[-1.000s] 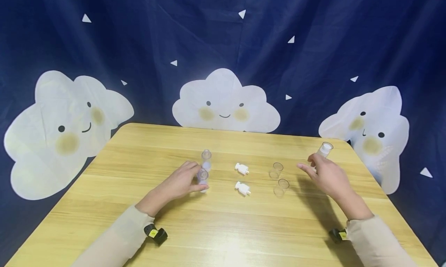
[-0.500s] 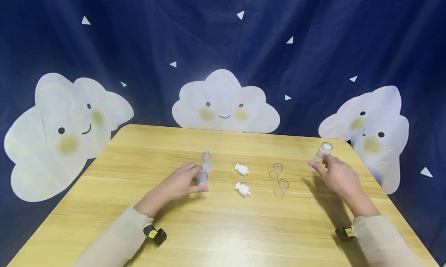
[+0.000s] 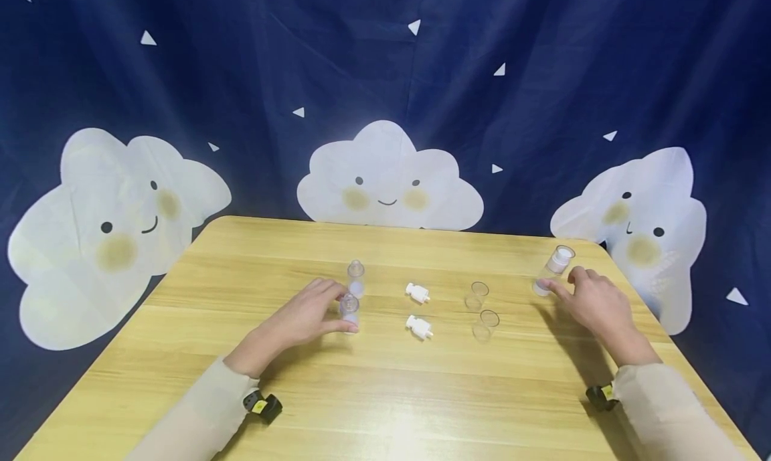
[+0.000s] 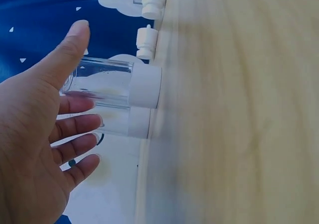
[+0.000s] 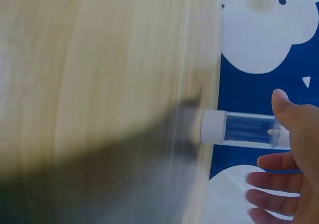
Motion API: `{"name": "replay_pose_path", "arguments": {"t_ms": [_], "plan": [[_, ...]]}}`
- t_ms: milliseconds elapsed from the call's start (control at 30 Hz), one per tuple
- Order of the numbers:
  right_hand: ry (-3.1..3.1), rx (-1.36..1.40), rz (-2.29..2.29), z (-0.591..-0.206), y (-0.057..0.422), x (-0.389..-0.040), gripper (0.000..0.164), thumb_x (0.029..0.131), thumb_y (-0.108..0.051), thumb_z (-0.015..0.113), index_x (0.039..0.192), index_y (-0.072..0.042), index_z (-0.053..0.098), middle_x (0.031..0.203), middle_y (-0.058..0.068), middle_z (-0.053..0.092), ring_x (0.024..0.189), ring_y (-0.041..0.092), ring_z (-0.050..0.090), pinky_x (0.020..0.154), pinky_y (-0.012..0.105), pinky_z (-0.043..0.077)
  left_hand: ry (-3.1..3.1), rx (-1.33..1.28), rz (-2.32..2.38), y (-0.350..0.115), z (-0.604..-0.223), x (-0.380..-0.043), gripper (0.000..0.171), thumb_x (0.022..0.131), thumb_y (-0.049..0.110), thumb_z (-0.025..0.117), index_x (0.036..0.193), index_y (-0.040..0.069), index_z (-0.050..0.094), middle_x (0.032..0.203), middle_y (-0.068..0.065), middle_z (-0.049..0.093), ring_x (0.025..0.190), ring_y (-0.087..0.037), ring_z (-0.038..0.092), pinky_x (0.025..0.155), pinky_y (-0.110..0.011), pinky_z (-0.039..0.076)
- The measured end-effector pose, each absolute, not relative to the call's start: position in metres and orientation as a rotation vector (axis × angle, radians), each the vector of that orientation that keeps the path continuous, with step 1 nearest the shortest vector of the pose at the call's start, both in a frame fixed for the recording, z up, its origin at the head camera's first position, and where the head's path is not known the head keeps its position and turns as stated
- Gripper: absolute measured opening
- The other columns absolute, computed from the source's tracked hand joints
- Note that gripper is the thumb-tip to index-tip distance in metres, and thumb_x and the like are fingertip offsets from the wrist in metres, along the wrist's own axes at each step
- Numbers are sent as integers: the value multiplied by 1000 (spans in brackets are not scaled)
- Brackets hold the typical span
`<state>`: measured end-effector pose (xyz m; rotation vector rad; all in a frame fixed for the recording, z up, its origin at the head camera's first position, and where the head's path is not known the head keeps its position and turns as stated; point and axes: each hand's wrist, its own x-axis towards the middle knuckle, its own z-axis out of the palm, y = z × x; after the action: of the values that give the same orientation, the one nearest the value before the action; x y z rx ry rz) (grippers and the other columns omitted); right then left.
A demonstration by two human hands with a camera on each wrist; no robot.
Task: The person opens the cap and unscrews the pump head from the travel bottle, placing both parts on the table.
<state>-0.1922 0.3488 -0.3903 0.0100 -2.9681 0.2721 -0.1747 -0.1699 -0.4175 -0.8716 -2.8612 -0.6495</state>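
Two clear bottles with white bases stand upright at centre left, the near bottle in front of the far bottle. My left hand is beside the near one, its thumb and fingers spread around it. In the left wrist view the thumb stands straight, and the clear bottle shows between it and the index finger. At the right, a bottle with a white pump top and clear cap stands upright. My right hand is just to its right, fingers loose and thumb overlapping its lower part.
Two white pump heads lie on their sides mid-table. To their right stand two clear caps. The wooden table ends at a blue curtain with cloud faces.
My right hand has shifted right, from in front of the capped bottle to beside it, leaving more of it visible. My left hand stays at the near bottle with only slight movement.
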Motion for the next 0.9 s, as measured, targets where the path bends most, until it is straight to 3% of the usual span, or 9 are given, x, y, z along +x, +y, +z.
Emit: {"name": "replay_pose_path", "arguments": {"t_ms": [333, 567, 733, 900], "plan": [[-2984, 49, 251, -397, 359, -203, 78, 93, -67, 44, 113, 7, 55, 109, 29, 55, 97, 52, 51, 73, 61, 41, -2824, -897, -618, -175, -404, -171, 78, 82, 76, 47, 122, 10, 60, 120, -4, 60, 118, -24, 51, 104, -43, 40], [-2986, 45, 309, -398, 359, -211, 83, 94, -67, 42, 123, 10, 54, 118, 33, 54, 103, 54, 50, 78, 64, 42, -2805, -890, -597, -173, -391, -170, 67, 86, 68, 54, 120, 10, 60, 118, -4, 59, 117, -23, 50, 102, -43, 41], [-2974, 40, 340, -399, 358, -215, 80, 95, -66, 41, 119, 9, 56, 111, 32, 57, 97, 53, 54, 70, 60, 44, -2775, -915, -579, -169, -383, -171, 58, 89, 59, 60, 120, 10, 60, 119, -3, 58, 118, -23, 49, 103, -45, 40], [-2954, 31, 382, -401, 357, -219, 73, 95, -65, 43, 107, 5, 60, 101, 27, 61, 86, 46, 59, 62, 53, 43, -2727, -946, -566, -161, -374, -172, 64, 88, 64, 57, 124, 11, 59, 120, -1, 58, 119, -22, 47, 105, -45, 36]]}}
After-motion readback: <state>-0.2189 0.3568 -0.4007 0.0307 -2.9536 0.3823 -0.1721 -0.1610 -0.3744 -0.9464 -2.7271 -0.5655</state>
